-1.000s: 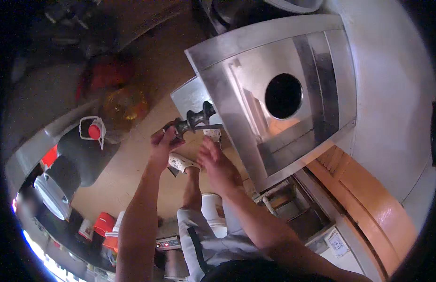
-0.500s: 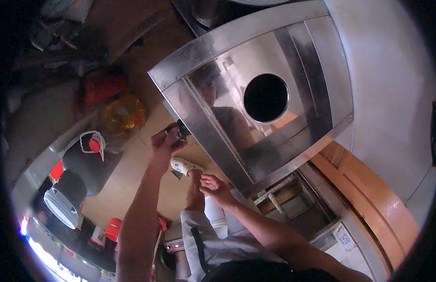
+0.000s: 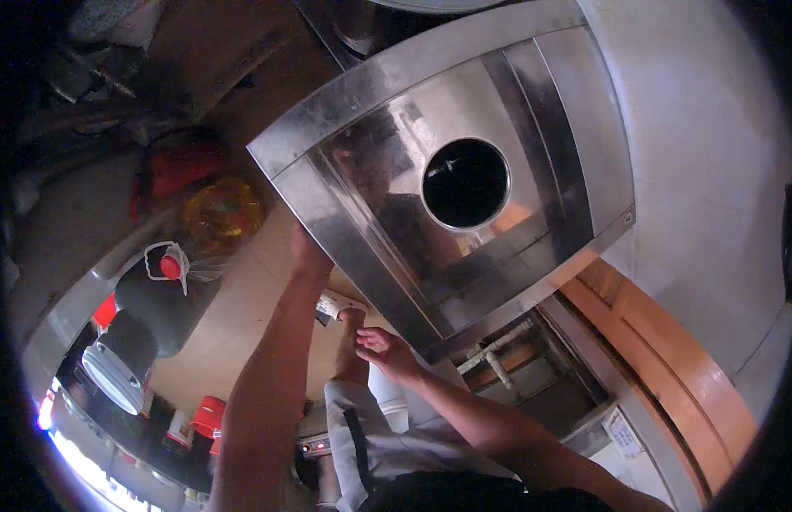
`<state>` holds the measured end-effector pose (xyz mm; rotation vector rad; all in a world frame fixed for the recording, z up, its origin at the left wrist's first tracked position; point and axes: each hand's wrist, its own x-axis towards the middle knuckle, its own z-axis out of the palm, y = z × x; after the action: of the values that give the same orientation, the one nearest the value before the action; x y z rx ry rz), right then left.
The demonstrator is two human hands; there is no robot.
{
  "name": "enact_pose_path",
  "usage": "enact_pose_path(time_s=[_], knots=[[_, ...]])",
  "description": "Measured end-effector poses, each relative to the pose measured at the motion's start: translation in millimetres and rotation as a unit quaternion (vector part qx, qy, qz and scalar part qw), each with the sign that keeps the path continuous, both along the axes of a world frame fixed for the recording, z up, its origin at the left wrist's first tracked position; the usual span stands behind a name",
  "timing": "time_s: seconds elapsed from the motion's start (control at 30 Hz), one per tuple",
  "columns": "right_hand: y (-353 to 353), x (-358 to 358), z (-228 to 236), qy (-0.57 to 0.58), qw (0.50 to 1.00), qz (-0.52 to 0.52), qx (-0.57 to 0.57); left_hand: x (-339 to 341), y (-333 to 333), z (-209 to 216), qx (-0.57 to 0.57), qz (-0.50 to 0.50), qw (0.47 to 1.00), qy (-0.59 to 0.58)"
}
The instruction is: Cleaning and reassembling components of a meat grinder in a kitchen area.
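Observation:
My left hand (image 3: 309, 247) reaches past the left edge of the stainless steel counter (image 3: 362, 256), which has a round dark hole (image 3: 466, 183) in its top. The edge hides its fingers, so I cannot see what they touch or hold. My right hand (image 3: 389, 354) hovers near my bare leg, below the counter's lower corner. Its fingers are loosely bent and apart, with nothing between them. Just below that hand is a white tapered object (image 3: 389, 399), partly covered by the forearm.
On the left stand a large dark jug (image 3: 161, 299) with a red cap and a yellow-tinted plastic container (image 3: 223, 212). A red container (image 3: 209, 416) sits lower left. Orange wooden panels (image 3: 669, 358) and pipes (image 3: 496, 363) are at the lower right. My white clog (image 3: 334, 303) is on the floor.
My left hand, earlier visible beside the counter with a small dark thing at its fingers, has moved up behind the edge. The counter sits slightly further left in view. The right hand barely shifted.

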<state>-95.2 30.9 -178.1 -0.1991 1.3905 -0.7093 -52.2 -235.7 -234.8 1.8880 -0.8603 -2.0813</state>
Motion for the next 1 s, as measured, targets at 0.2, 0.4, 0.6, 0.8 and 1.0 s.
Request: enact_pose_path(time_s=[0.2, 0.4, 0.6, 0.8, 1.0], knots=[[13.4, 4.9, -11.1, -0.071, 0.996, -0.047, 0.041, 24.1, 31.7, -65.2, -0.159, -0.142, 0.973, 0.091], [44.6, 8.7, -41.9, -0.162, 0.967, -0.177, 0.087, -7.4, 37.1, -58.5, -0.009, 0.188, 0.959, 0.210], [28.8, 3.1, -30.1, -0.054, 0.997, -0.060, -0.015, -25.5, 27.1, -37.1, -0.003, 0.221, 0.964, 0.146], [14.1, -4.6, -19.4, 0.002, 1.000, -0.003, 0.018, -32.3, 25.2, -28.9, 0.023, 0.338, 0.928, 0.157], [-6.5, -6.8, -2.3, 0.010, 0.998, 0.054, 0.021, -6.3, 18.4, -29.7, -0.083, 0.166, 0.979, 0.080]])
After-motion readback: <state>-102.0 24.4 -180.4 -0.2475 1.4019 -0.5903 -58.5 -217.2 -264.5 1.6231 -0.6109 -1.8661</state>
